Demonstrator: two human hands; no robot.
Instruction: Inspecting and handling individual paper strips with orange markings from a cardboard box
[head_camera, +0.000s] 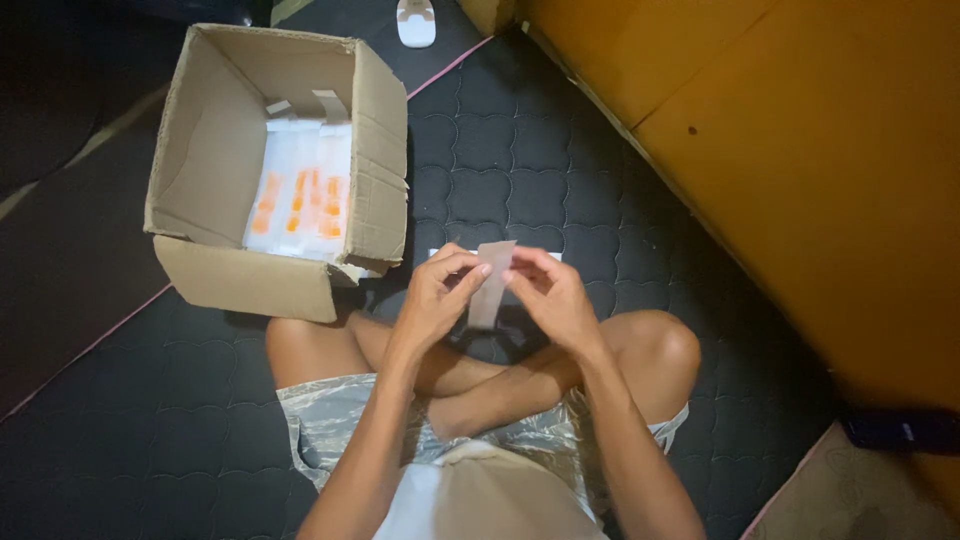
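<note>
I sit cross-legged on a dark quilted mat (500, 160). Both hands are raised in front of me, pinching a small pale translucent sleeve (489, 288) at its upper end. My left hand (436, 296) grips its left edge with thumb and fingers; my right hand (553, 296) grips its right edge. The sleeve hangs down between my hands, above my crossed legs. A white flat piece (552, 256) lies on the mat just behind my hands, mostly hidden.
An open cardboard box (215, 150) stands at the upper left, holding white packets with orange marks (300, 195). An orange wooden panel (800, 150) runs along the right. A white object (416, 22) lies at the top. A dark object (900, 430) sits at lower right.
</note>
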